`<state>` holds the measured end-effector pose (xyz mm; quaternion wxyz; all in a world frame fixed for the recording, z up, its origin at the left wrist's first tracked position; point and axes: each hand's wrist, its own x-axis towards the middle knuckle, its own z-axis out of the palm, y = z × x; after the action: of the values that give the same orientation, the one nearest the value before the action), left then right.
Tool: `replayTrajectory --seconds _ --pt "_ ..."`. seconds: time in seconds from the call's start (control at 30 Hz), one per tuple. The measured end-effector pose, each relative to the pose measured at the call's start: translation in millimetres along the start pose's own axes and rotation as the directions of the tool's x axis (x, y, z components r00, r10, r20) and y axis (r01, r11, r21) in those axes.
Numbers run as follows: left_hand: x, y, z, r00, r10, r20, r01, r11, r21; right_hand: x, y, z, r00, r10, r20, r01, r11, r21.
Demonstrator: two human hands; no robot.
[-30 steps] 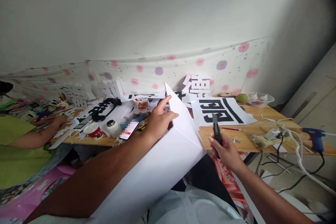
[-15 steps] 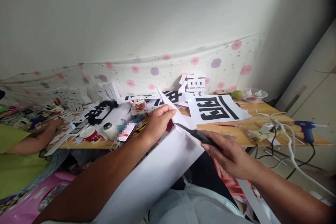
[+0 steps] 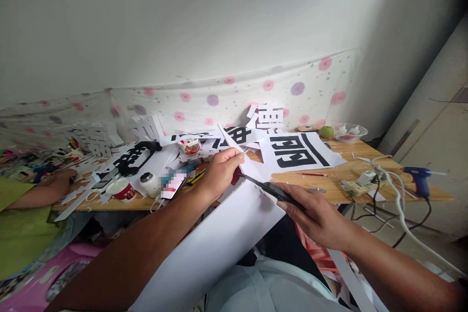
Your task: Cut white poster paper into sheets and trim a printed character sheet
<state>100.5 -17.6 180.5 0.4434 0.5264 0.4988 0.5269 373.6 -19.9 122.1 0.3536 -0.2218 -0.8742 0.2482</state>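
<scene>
My left hand (image 3: pixel 222 170) pinches a thin white strip (image 3: pixel 234 142) that rises from the far end of a large white board (image 3: pixel 208 239). The board slants from my lap up to the table's front edge. In my right hand (image 3: pixel 318 214) is a black-handled cutter (image 3: pixel 272 189), its tip at the board's far edge just beside my left fingers. Where the blade meets the board is too small to make out.
On the wooden table (image 3: pixel 387 190) lie a printed sheet (image 3: pixel 305 151), a red pencil (image 3: pixel 312 174), a white jar (image 3: pixel 149 184), a phone (image 3: pixel 173 185) and a paper cup (image 3: pixel 123 190). A blue glue gun (image 3: pixel 419 180) with cables is right. Another person's arm (image 3: pixel 44 190) is left.
The cutter has tilted slightly flatter, and its tip is a little to the left and lower. My left hand keeps its pinch. The other person's arm has shifted left in view.
</scene>
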Motion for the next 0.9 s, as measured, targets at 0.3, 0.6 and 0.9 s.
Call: replayTrajectory --seconds 0.3,0.6,0.9 --pt "0.8 0.9 -0.4 1.000 0.022 -0.016 -0.022 1.000 0.021 -1.5 -1.4 0.7 0.999 -0.048 -0.011 0.047 0.998 -0.032" --pt "1.3 2.2 0.3 1.000 0.006 0.001 -0.006 1.000 0.014 1.0 -1.0 1.4 0.996 -0.087 -0.033 0.084 0.993 -0.078" --pt "3.3 0.7 -1.8 1.000 -0.003 0.013 0.002 0.999 0.032 -6.6 7.2 5.2 0.980 -0.182 -0.077 0.162 0.963 -0.216"
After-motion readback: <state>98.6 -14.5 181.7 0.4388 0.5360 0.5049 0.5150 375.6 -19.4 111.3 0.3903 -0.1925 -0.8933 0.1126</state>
